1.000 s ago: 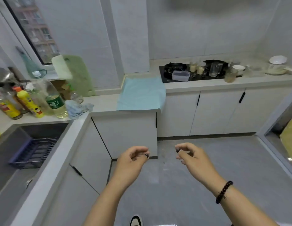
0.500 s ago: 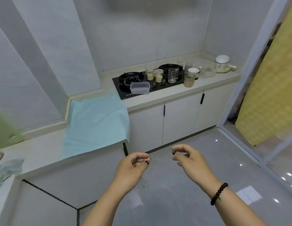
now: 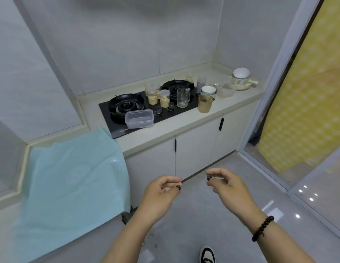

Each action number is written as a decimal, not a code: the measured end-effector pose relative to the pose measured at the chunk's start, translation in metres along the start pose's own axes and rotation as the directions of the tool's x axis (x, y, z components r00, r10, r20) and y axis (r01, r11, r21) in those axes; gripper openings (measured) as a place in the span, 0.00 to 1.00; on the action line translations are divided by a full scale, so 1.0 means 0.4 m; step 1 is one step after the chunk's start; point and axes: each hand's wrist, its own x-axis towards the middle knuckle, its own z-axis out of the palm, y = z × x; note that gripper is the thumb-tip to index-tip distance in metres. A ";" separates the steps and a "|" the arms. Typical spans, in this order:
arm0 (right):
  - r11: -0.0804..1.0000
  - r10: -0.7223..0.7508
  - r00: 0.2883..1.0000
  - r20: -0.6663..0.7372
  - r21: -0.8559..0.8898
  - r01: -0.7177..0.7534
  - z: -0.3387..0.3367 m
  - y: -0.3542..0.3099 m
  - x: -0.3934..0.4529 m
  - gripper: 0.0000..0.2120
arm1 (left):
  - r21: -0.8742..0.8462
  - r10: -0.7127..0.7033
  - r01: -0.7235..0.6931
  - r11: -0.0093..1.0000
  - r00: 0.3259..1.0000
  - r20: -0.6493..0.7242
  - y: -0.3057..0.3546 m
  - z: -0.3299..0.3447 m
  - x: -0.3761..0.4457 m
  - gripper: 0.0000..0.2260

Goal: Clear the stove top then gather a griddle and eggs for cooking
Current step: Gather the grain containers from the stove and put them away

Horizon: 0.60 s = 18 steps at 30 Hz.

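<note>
Head view, from the left: we see a pale blue cloth (image 3: pixel 70 179) draped over the near counter section and hanging past its front edge. Beyond it, set into the far counter (image 3: pixel 184 122), is the black stove top (image 3: pixel 116 128). On its left burner (image 3: pixel 125 105) nothing stands, but a clear plastic box (image 3: pixel 139 119) sits at the stove's front edge just in front of that burner. Between the burners stand two clear jars (image 3: pixel 164 98) with pale grains inside, close together, with the two knobs (image 3: pixel 158 110) in front of them. A clear glass mug (image 3: pixel 182 97) stands at the front of the right burner. Just past the stove's right edge an amber glass (image 3: pixel 205 103) rests on the counter, with a stack of white bowls (image 3: pixel 208 91) behind it. At the counter's far right corner a white bowl (image 3: pixel 241 73) sits on top of a cream pot (image 3: pixel 241 84). We cannot pick out a griddle or eggs.

Our left hand (image 3: pixel 159 194) hangs over the floor in front of the cabinets, fingers loosely curled, thumb near the forefinger, holding nothing. Our right hand (image 3: pixel 230 188) is level with it and apart from it, also loosely curled and empty, with a dark bead bracelet (image 3: pixel 262 228) on the wrist. Along the right edge hangs a yellow patterned cloth (image 3: pixel 307 103).
</note>
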 end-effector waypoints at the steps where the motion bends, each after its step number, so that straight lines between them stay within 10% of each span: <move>1: 1.000 -0.006 1.000 -0.003 0.000 0.006 -0.010 -0.002 0.045 0.10 | -0.008 0.004 -0.004 1.000 1.000 0.002 0.014 0.011 0.041 0.10; 18: 0.996 -0.069 0.998 -0.005 -0.056 0.069 -0.363 -0.089 0.780 0.08 | -0.048 0.060 -0.060 0.997 0.998 -0.015 0.320 0.335 0.721 0.09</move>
